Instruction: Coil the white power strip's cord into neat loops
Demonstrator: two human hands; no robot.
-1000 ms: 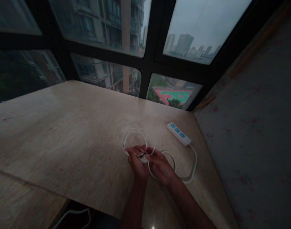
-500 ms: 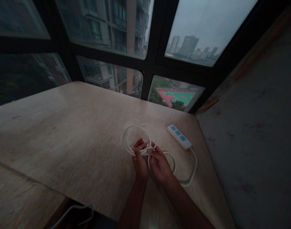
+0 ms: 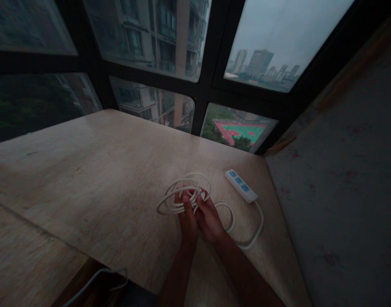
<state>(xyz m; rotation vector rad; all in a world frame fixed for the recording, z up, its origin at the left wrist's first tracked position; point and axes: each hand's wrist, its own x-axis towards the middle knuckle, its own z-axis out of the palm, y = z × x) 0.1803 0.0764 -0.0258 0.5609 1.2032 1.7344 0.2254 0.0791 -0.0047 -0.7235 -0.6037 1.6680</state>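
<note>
Loops of a white power cord (image 3: pixel 165 207) are gathered between my two hands, just above the stone-look surface. My left hand (image 3: pixel 187 219) is closed around the coil from below, thumb over the strands. Close against it, my right hand (image 3: pixel 210 217) grips the cord too, with a small white piece, perhaps the plug (image 3: pixel 202 194), at its fingertips. A further loop runs from my right hand across the surface to a white power strip (image 3: pixel 241 186) with blue sockets, lying to the right. Fingers partly hide the middle of the coil.
The pale stone-look counter (image 3: pixel 96 170) reaches back to dark window frames (image 3: pixel 203 94). A patterned wall (image 3: pixel 336 204) bounds the right side. At the lower left, another white cable (image 3: pixel 96 275) lies in a dark opening beyond the counter's edge.
The coil has tipped flatter and spread to the left, its loops looser. The white piece at my right fingertips shows more clearly. The power strip stays where it was on the counter.
</note>
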